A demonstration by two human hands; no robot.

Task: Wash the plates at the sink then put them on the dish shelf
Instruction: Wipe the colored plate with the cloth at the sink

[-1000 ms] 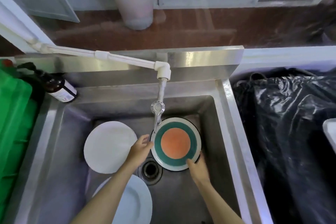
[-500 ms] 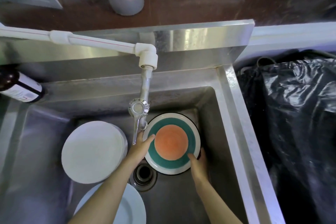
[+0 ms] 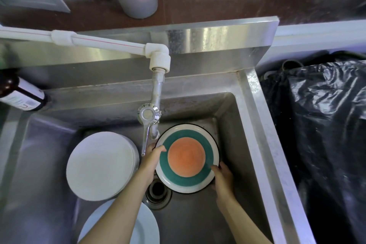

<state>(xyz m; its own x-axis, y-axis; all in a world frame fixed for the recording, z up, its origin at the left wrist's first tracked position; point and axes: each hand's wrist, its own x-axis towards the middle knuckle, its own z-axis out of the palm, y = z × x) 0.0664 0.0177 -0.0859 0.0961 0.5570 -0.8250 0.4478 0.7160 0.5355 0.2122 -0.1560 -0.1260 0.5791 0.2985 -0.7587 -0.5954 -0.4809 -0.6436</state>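
White china sits nearest: one plain plate (image 3: 138,230) at the sink's near left, a stack of white plates (image 3: 100,166) just beyond it. Right of those, both hands hold the teal-and-orange plate (image 3: 187,161) by its rim, left hand (image 3: 153,156) and right hand (image 3: 222,177) each with thumb curled over the edge. Since a second ago the plate has come closer under the tap (image 3: 151,123); no water is visibly running, so rinsing seems about to begin.

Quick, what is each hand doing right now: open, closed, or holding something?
Left hand: grips the left rim of the orange and green plate.
Right hand: grips the same plate at its lower right rim.
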